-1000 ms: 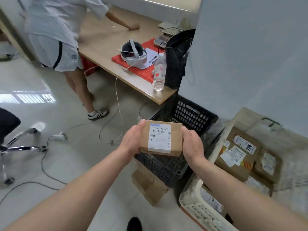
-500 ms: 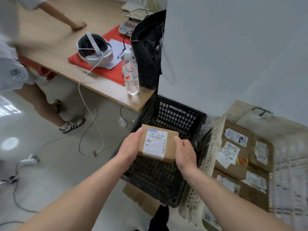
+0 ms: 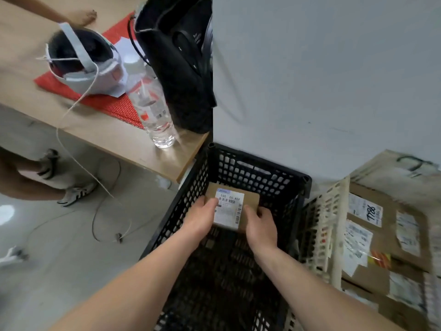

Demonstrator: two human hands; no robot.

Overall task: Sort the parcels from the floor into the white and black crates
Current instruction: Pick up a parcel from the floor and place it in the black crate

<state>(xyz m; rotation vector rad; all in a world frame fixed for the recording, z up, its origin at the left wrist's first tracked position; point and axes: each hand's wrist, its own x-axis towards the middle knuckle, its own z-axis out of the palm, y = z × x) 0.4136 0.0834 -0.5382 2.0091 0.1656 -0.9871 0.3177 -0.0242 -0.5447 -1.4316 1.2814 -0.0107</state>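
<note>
gripping a flat cardboard parcel, both hands, left and right, inside the perforated black crate.

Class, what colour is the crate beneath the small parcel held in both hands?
Black: the crate shows best in the head view.

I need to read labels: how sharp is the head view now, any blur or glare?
Head view, centre: the label on the parcel between the left hand and right hand is sharp, its top line readable. Head view, edges: motion blur smears the water bottle and the white crate. Head view, far left: a glare patch on the floor.
</note>
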